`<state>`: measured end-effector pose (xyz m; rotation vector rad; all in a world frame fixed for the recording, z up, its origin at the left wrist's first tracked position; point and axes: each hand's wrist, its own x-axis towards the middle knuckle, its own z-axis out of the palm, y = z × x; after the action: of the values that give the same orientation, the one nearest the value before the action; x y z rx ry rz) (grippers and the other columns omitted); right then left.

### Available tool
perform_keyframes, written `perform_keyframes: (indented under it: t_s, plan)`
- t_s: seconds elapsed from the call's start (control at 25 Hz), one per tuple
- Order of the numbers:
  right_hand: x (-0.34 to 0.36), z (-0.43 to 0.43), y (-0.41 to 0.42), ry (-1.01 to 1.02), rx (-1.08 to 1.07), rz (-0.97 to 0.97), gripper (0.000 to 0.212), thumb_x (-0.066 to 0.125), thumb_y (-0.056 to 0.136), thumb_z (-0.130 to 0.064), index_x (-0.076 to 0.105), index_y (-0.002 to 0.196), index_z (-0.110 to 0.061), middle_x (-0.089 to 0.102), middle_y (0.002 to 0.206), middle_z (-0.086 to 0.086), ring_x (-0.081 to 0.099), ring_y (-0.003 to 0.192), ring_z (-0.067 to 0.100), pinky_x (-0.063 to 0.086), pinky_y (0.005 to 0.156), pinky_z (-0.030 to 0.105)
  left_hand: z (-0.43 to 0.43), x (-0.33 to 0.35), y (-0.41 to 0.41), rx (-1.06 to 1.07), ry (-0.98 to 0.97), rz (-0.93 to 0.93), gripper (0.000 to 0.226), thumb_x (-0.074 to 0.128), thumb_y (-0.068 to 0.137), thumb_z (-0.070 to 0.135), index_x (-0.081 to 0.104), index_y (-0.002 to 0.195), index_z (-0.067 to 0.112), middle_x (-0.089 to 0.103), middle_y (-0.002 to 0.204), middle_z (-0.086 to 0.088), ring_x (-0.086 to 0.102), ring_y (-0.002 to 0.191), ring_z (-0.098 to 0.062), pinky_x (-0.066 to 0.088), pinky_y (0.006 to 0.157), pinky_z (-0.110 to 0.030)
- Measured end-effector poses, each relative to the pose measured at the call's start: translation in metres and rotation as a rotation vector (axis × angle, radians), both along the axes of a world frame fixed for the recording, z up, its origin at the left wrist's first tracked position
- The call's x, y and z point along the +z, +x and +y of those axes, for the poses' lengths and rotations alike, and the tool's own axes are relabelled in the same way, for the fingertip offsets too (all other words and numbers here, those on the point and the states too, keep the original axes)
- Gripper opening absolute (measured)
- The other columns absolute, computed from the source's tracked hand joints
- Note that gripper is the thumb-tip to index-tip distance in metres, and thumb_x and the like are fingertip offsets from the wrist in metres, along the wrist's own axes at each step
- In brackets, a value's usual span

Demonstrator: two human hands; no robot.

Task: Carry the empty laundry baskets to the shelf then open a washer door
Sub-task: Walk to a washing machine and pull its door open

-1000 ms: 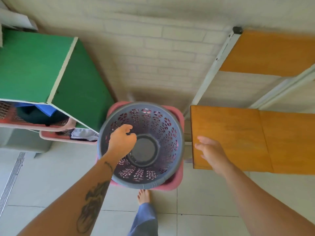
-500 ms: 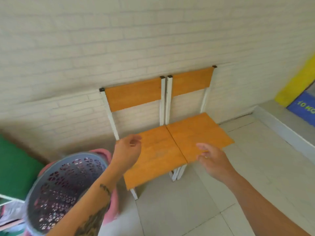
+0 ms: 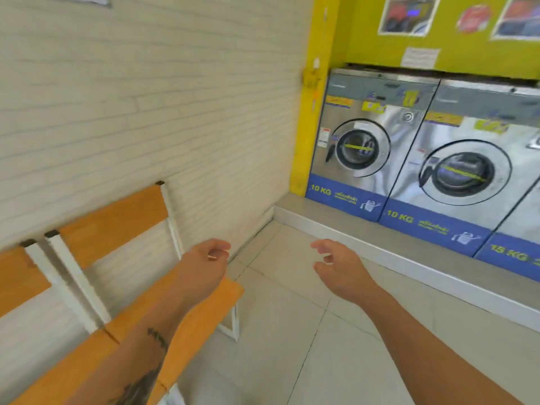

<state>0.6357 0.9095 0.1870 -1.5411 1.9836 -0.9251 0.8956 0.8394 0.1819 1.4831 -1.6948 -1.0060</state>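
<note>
Two steel front-loading washers stand on a raised grey step at the right; the nearer-left washer (image 3: 368, 141) and the washer beside it (image 3: 464, 176) both have their round doors closed. My left hand (image 3: 201, 267) hangs in the air over the floor, fingers loosely curled, holding nothing. My right hand (image 3: 339, 264) is out in front with fingers apart and empty, well short of the washers. No laundry basket or shelf is in view.
Two orange chairs with white frames (image 3: 117, 226) stand against the white brick wall on the left. A yellow pillar (image 3: 309, 112) marks the corner. The raised step (image 3: 365, 238) runs under the washers. Pale floor tiles (image 3: 292, 331) lie between.
The view has swung right, away from the stacked grey and pink baskets and the green cabinet, past the chairs, to the washers. My left hand has let go of the grey basket.
</note>
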Motion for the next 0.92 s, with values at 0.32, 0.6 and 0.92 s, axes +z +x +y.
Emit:
perform_keyframes:
  t_s: [0.32, 0.6, 0.92]
  plan:
    - [0.043, -0.108, -0.166, -0.054, -0.362, 0.072, 0.044, 0.059, 0.085, -0.013, 0.056, 0.128, -0.026, 0.055, 0.127, 0.0, 0.054, 0.105, 0.014, 0.04, 0.09, 0.026, -0.194, 0.031, -0.197, -0.301, -0.137, 0.015, 0.018, 0.056, 0.092, 0.019, 0.069, 0.096, 0.031, 0.067, 0.097, 0.002, 0.063, 0.076, -0.013, 0.045, 0.059, -0.023]
    - [0.048, -0.17, -0.303, -0.095, -0.601, 0.033, 0.045, 0.058, 0.086, -0.013, 0.056, 0.129, -0.028, 0.055, 0.127, -0.005, 0.052, 0.103, 0.011, 0.037, 0.086, 0.021, -0.299, 0.064, -0.383, -0.591, -0.268, 0.014, 0.02, 0.06, 0.09, 0.014, 0.068, 0.089, 0.032, 0.066, 0.086, 0.012, 0.062, 0.078, -0.003, 0.044, 0.072, -0.02]
    - [0.029, -0.237, -0.525, -0.075, -0.663, 0.026, 0.046, 0.057, 0.087, -0.01, 0.054, 0.131, -0.02, 0.056, 0.128, 0.004, 0.051, 0.104, 0.013, 0.037, 0.087, 0.023, -0.368, 0.05, -0.617, -0.734, -0.241, -0.051, 0.027, 0.058, 0.091, 0.017, 0.064, 0.085, 0.043, 0.069, 0.097, 0.009, 0.064, 0.086, -0.005, 0.049, 0.074, -0.024]
